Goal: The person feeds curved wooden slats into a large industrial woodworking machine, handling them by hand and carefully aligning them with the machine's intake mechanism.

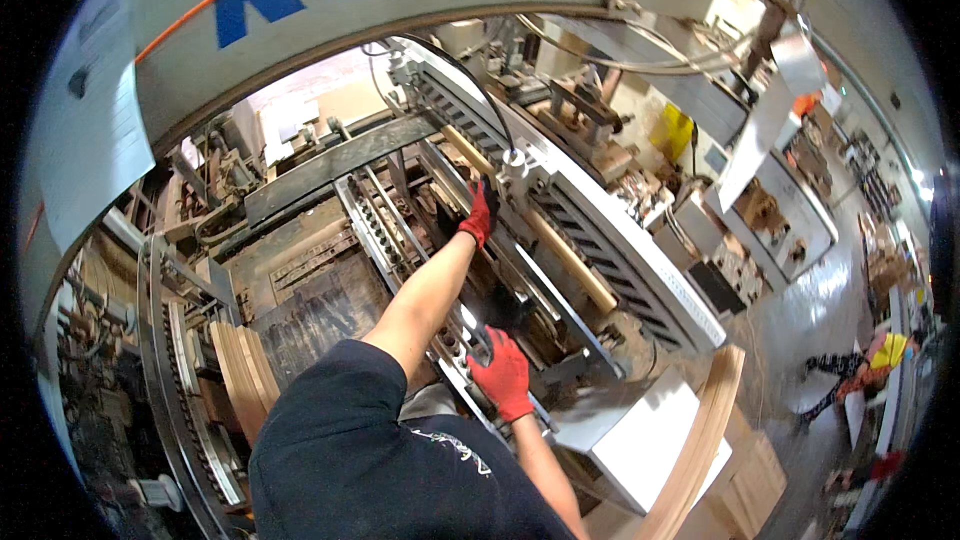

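Both hands wear red gloves with dark fingertips. My left hand point(482, 215) reaches forward to a long round wooden pole point(572, 259) lying along the machine's slatted metal beam point(600, 270). Its fingers appear closed on the pole, though the glove hides the exact grip. Closer to my body, my right hand point(500, 375) hovers at a metal rail point(452, 368), its fingers apart and somewhat bent. I see nothing held in it. Dark parallel bars point(560, 305) run between the pole and the rail.
A large pale machine arm point(400, 0) arches overhead. Wooden strips point(240, 365) stand at left. At lower right are a white box point(655, 435) and a long wooden board point(700, 430). Farther right, a person in a yellow top point(885, 355) is near the shiny floor point(825, 320).
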